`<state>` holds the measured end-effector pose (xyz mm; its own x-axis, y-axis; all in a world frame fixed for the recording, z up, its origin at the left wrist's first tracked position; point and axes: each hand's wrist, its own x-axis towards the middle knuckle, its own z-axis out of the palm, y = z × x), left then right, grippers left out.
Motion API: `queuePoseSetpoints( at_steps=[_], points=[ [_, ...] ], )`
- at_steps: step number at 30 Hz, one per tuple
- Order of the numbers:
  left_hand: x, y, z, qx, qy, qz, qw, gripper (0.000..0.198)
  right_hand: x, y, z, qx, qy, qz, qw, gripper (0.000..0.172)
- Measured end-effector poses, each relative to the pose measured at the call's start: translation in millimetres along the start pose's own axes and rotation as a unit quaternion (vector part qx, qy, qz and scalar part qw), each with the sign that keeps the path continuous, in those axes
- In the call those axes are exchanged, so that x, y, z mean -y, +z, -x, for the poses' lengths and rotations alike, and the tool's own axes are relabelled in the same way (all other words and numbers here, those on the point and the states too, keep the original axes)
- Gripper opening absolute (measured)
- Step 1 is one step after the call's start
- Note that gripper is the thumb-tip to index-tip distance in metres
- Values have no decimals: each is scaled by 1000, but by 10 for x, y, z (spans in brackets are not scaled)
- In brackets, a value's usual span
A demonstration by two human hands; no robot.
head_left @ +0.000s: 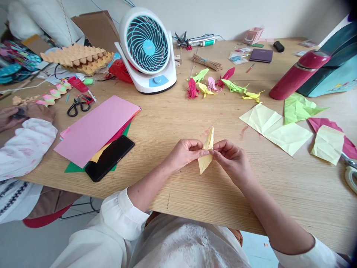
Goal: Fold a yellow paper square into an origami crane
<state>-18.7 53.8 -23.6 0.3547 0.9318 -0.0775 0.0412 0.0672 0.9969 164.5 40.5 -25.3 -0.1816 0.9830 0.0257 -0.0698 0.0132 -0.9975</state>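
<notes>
Between my two hands is a pale yellow folded paper [205, 163], narrow and pointed at both its upper and lower ends. My left hand [186, 152] pinches its left side near the middle, thumb in front. From the other side, my right hand [231, 156] pinches the same paper, its thumb close to the left thumb. Layered folds show in the upper point, while the lower point is a flat flap. The fingertips behind the paper are partly hidden. Beyond the hands lie several folded paper figures [211, 84] in red, pink, yellow and green.
Left are pink paper sheets [100, 130], a black phone [109, 158] and scissors [78, 107]. A white fan [147, 48] stands behind. Right are creased yellow paper [276, 126], a red thermos [298, 76] and tape [351, 176]. Another person's hands [39, 112] are at far left.
</notes>
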Motion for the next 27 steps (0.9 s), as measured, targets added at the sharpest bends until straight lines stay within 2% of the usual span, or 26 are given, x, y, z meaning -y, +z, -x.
queuePoseSetpoints(
  at_steps=[5, 11, 14, 19, 27],
  points=[
    [18, -19, -20, -9, 3, -38, 999, 48, -28, -24, 31, 12, -24, 59, 998, 28],
    [8, -29, -19, -13, 22, -77, 997, 44, 10, 4, 34, 11, -14, 55, 998, 31],
    [-38, -24, -1, -18, 24, -92, 995, 49, 14, 12, 35, 15, -11, 63, 998, 32],
    [-87, -19, 24, 2, 9, -91, 996, 56, -9, -4, 39, 14, -15, 90, 996, 32],
    [-51, -3, 35, -31, 37, -136, 990, 47, -23, -5, 29, 23, -16, 87, 996, 28]
  ],
)
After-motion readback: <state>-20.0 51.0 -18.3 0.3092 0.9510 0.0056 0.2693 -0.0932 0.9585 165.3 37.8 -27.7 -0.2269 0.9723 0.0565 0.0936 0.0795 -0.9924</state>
